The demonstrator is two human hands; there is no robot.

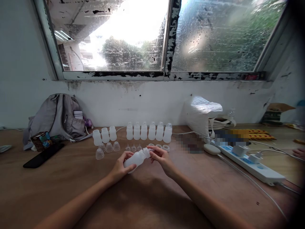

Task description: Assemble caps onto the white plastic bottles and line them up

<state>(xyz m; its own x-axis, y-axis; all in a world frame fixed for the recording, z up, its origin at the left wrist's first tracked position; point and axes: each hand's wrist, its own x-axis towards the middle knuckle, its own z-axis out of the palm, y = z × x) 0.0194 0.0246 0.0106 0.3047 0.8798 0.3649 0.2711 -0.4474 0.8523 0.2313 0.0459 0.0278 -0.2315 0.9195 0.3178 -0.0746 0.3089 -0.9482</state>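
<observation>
My left hand [122,166] is wrapped round the body of a frosted white baby bottle [134,161], tilted with its threaded neck up to the right. At the bottle's mouth, my right hand [162,158] pinches a small clear piece that looks like a nipple; the fingers partly hide it. Just behind the hands lie several clear nipples [133,147] and white collar rings [166,148], some partly covered by my right hand. To the left, clear dome caps [109,147] stand in front of three open bottles [105,135]. A row of capped bottles [144,131] stands farther back.
At the left are a grey backpack [59,114], a small box [41,141] and a black phone [43,156]. At the right lie a white power strip [252,163] with cables, a round white device [212,149] and a white bag [196,117]. Another person's hand [299,153] shows at the right edge.
</observation>
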